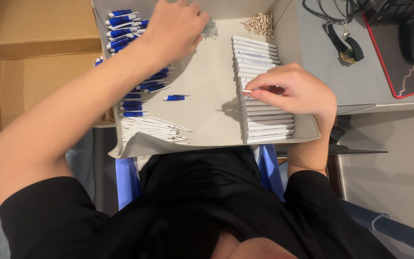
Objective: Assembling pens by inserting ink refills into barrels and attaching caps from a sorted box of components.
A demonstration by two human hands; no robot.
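The left hand (176, 29) is at the top middle of the frame, fingers curled down over the springs (210, 29), a small grey heap at the far side of the tray (212, 110). I cannot tell if it already holds a spring. The right hand (293, 91) is at the right of centre, above the row of white barrels (264, 122). Its thumb and finger pinch a thin white refill (245, 91) by the end.

To do this step well, I think the left fingers should take only one spring, because the springs tangle easily. The right hand should keep the refill level and steady, with its tip free.

Blue clips (123, 33) lie at the upper left, one blue piece (175, 97) lies alone in the middle, and white refills (154, 130) lie at the lower left.
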